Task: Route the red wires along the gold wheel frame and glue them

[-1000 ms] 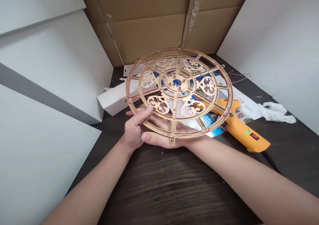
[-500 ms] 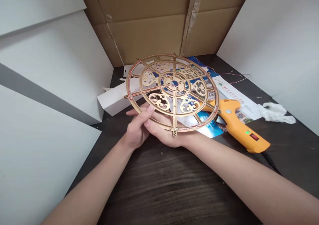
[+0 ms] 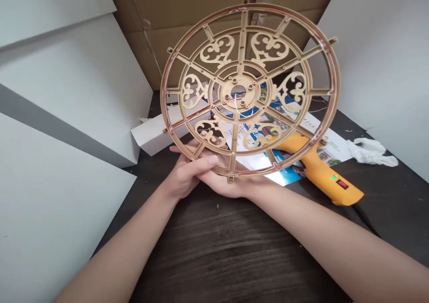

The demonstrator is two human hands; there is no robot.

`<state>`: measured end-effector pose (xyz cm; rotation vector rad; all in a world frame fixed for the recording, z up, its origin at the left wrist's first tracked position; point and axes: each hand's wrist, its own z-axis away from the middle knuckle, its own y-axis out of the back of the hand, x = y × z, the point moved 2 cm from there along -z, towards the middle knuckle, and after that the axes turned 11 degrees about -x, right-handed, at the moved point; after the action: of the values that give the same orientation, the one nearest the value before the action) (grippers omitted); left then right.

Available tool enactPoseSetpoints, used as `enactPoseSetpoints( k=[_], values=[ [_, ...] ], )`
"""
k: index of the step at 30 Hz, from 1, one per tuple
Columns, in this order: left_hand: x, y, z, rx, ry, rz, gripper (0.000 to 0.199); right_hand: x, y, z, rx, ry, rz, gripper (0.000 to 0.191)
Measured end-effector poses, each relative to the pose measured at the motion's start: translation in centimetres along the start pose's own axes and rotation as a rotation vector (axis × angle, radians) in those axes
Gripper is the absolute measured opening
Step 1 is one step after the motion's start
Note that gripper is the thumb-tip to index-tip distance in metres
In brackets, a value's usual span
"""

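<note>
A round, gold-coloured openwork frame [image 3: 250, 90] with scroll patterns is tilted up, its face turned toward me. Red wire [image 3: 323, 47] runs inside its rim, and another length follows one spoke to the hub, where a white wire loop hangs. My left hand [image 3: 184, 173] grips the lower left rim, thumb laid over the front edge. Under the bottom rim, my right hand [image 3: 223, 182] supports the frame; its fingers are mostly hidden behind the left hand and the frame. An orange glue gun [image 3: 326, 178] lies partly behind the frame's lower right.
Printed sheets [image 3: 288, 175] lie beneath the gun on the dark wooden table [image 3: 221, 254]. A white box [image 3: 154, 135] sits at left, crumpled tissue [image 3: 372, 151] at right. White panels [image 3: 385, 61] flank the sides; cardboard [image 3: 194, 8] stands behind.
The frame has tipped upright, its far edge rising so more of its face shows. My left thumb has shifted slightly right along the rim; the right hand stays nearly in place.
</note>
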<state>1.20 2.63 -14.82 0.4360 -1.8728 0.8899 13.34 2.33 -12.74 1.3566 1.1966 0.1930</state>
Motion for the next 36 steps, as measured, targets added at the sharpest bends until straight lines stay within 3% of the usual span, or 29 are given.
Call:
enactPoseSetpoints(
  k=[5,13,21,36],
  values=[
    [0.1,-0.1,-0.1,0.070,0.035,0.052,0.051,-0.4,-0.2,0.2,0.050,-0.041,-0.018,0.044],
    [0.0,-0.3,0.0,0.135,0.037,0.128,0.043,0.2,-1.4,0.3,0.102,-0.045,-0.034,0.045],
    [-0.3,-0.2,0.1,0.120,0.031,0.157,0.031,-0.5,-0.9,0.1,0.117,-0.034,-0.076,0.040],
    [-0.5,0.1,0.2,0.111,0.052,0.136,0.046,-0.4,-1.0,0.2,0.074,-0.048,-0.070,0.045]
  ],
)
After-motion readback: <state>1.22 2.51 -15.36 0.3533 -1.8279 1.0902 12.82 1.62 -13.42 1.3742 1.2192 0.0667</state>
